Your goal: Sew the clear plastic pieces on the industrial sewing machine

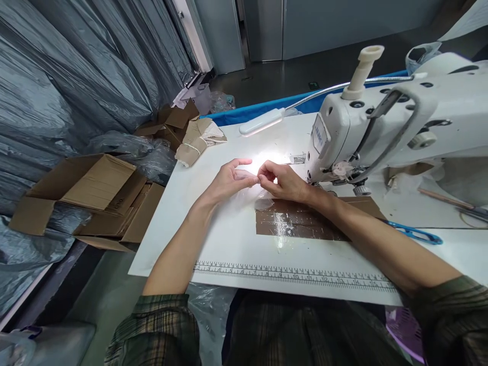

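My left hand [231, 179] is over the white table, its index finger stretched out and its thumb reaching toward the other hand. Thumb tip and fingertips meet at my right hand [281, 181], which is closed in a pinch. Between and below the hands is a thin, sheer white fabric [264, 204], partly washed out by the lamp's glare. The exact edge held at the fingertips is too small to make out. Just right of my right hand stands a white sewing machine [331, 132], its needle area partly hidden.
A lit lamp [263, 123] hangs over the hands. Brown tape [301, 221] covers part of the table [229, 249], near blue-handled scissors [415, 234] and a printed ruler [293, 277]. A tied cloth bundle [194, 142] lies at the far left corner; cardboard boxes [99, 183] stand left.
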`<state>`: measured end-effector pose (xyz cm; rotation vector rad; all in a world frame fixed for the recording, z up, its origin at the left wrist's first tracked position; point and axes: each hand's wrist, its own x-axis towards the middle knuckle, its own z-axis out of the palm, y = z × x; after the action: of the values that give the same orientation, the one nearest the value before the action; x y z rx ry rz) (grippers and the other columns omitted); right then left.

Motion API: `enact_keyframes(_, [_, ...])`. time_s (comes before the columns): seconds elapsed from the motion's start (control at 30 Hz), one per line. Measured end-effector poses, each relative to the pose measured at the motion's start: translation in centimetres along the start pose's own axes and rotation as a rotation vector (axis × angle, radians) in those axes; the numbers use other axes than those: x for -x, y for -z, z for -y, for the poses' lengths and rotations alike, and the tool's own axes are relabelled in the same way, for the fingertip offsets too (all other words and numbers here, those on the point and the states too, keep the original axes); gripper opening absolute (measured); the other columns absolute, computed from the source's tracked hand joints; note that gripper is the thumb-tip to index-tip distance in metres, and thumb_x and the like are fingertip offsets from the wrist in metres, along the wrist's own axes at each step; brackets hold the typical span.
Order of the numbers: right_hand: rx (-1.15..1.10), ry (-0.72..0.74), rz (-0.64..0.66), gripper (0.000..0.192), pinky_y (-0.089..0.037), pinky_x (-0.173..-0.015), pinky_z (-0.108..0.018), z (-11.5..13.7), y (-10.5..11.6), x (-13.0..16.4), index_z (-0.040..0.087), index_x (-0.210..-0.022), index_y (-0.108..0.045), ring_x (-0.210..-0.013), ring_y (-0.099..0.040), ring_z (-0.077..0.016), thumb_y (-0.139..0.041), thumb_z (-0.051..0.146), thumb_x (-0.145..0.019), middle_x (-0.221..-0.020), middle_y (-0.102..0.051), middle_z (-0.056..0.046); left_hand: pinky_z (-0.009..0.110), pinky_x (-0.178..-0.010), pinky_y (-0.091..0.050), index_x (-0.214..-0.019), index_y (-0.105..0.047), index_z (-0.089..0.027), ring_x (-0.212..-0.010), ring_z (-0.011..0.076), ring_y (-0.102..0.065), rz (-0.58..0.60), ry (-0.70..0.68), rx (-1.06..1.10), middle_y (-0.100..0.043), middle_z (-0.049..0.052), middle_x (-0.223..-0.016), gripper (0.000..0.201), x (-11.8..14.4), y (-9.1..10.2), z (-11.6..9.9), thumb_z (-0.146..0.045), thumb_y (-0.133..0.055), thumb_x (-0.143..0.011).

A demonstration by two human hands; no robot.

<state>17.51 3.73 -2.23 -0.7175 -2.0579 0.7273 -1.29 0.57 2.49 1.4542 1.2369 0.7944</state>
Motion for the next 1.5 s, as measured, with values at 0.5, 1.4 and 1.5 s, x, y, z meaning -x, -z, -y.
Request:
enact_keyframes(0.5, [-0.073,-0.045,0.128,0.008,-0.038,-0.053,-0.023,-0.18,0.27,0.36,0.019,-0.085,-0.053,-0.058,-0.048,-0.01,-0.051,0.025,-0.09,-0.068,-0.057,0.002,0.031,-0.077,-0.047,-0.13,-0.047,-0.011,-0.082,0.0173,-0.067,-0.023,0.037,-0.067,-0.072,0.007,-0.087,0.062,-0.01,-0.42,0.55,-0.025,-0.072,-0.076])
enact_keyframes(1.4, [-0.28,-0.169,0.061,0.02,-0.042,-0.05,-0.022,-0.57,-0.44,0.61,0.019,-0.084,-0.05,-0.06,-0.062,-0.0132,-0.05,0.036,-0.095,-0.066,-0.06,0.001,0.033,-0.083,-0.048,-0.13,-0.044,-0.011,-0.084,0.0171,-0.068,-0.014,-0.024,0.04,-0.073,0.007,-0.086,0.061,0.12,-0.67,0.47,-0.024,-0.072,-0.078])
enact_keyframes(1.5, [-0.277,-0.197,0.075,0.016,-0.045,-0.053,-0.023,-0.6,-0.28,0.56,0.019,-0.088,-0.052,-0.061,-0.062,-0.0129,-0.048,0.032,-0.096,-0.069,-0.06,0.001,0.033,-0.083,-0.049,-0.129,-0.046,-0.012,-0.086,0.0182,-0.069,-0.027,-0.017,0.037,-0.073,0.008,-0.088,0.059,0.12,-0.71,0.52,-0.023,-0.072,-0.077])
